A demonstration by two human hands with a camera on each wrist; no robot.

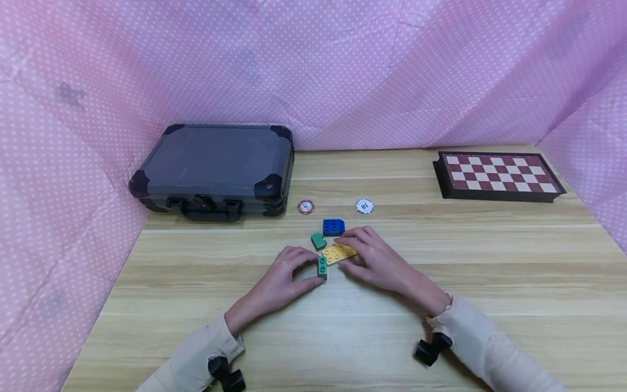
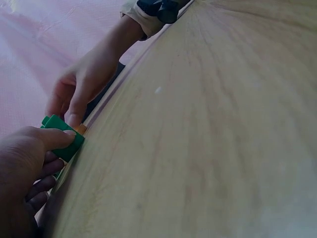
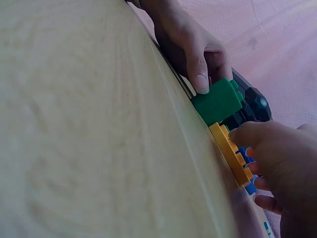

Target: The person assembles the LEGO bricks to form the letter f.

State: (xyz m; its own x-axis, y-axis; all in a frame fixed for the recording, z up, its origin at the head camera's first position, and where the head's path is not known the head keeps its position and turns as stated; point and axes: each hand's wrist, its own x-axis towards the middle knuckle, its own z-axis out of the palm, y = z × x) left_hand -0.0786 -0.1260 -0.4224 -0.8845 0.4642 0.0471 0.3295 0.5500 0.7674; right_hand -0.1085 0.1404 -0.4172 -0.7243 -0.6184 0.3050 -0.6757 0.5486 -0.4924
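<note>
Big grey case (image 1: pixel 215 171) is sitting far left on the table (image 1: pixel 490 283), checkerboard box (image 1: pixel 497 175) far right, two poker chips (image 1: pixel 306 207) lying between them. A blue brick (image 1: pixel 333 227) and a loose green brick (image 1: pixel 318 240) are crowding just behind the work. Left hand (image 1: pixel 281 277) is pinching a green block (image 1: pixel 322 268) against the yellow plate (image 1: pixel 338 253); right hand (image 1: pixel 379 258) is gripping that plate, fingers curled over it.

On the worktop (image 1: pixel 490 283) the case (image 1: pixel 215 169) lies far left and the board (image 1: pixel 497 175) far right, two chips (image 1: pixel 306 207) (image 1: pixel 364 206) between them, and nearer, at the middle, the bricks (image 1: pixel 333 227) and the plate (image 1: pixel 338 252) lie between the left hand (image 1: pixel 284 275) and the right hand (image 1: pixel 379 261).
</note>
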